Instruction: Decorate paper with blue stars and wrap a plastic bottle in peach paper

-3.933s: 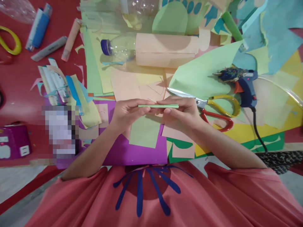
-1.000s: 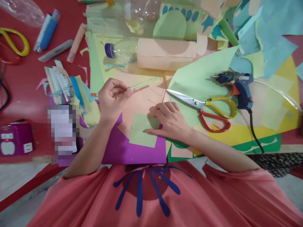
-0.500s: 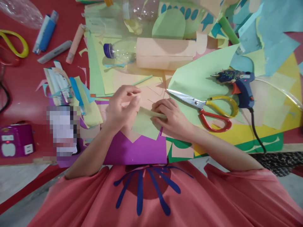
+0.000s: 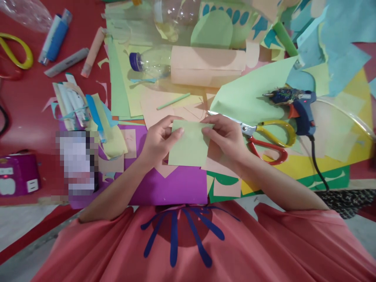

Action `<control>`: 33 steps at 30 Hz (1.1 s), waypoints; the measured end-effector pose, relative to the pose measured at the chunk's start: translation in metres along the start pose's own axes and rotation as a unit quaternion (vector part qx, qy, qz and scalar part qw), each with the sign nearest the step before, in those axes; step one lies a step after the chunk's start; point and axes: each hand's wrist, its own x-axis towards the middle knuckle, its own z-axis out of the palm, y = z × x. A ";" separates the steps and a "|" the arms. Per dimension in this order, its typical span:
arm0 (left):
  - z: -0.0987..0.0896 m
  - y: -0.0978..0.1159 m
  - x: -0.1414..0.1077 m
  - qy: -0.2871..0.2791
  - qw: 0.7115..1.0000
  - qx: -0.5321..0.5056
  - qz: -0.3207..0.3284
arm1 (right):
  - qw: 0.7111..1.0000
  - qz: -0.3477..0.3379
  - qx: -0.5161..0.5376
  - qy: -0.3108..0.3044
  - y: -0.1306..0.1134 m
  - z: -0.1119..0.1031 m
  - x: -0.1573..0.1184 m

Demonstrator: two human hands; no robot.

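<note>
A light green paper square [image 4: 189, 147] is held flat by its upper corners between my two hands. My left hand [image 4: 163, 139] pinches its upper left corner, and my right hand [image 4: 225, 135] pinches the upper right one. Beneath lie peach paper [image 4: 167, 169] and a purple sheet [image 4: 173, 188]. Right beside my right hand are scissors [image 4: 268, 141] with yellow and red handles; my fingers cover part of the blades. Above my hands a thin green paper roll [image 4: 173, 101] rests on peach paper. Farther up lies a bottle [image 4: 205, 66] wrapped in peach paper, its cap blue.
A glue gun [image 4: 305, 107] with a black cord lies at the right on layered paper. At the left are markers [image 4: 58, 37], a phone [image 4: 78, 162], a purple box [image 4: 19, 174] and yellow-handled scissors [image 4: 17, 51]. A clear bottle [image 4: 176, 17] stands at the top.
The green paper has turned upright and flat. My left hand has come to its left corner, and my right hand has moved up and right from its earlier hold. The thin green roll shows fully.
</note>
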 end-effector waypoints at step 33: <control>-0.001 -0.008 0.000 -0.009 0.987 0.109 0.114 | 0.996 -0.067 -0.047 -0.037 0.004 -0.001 -0.001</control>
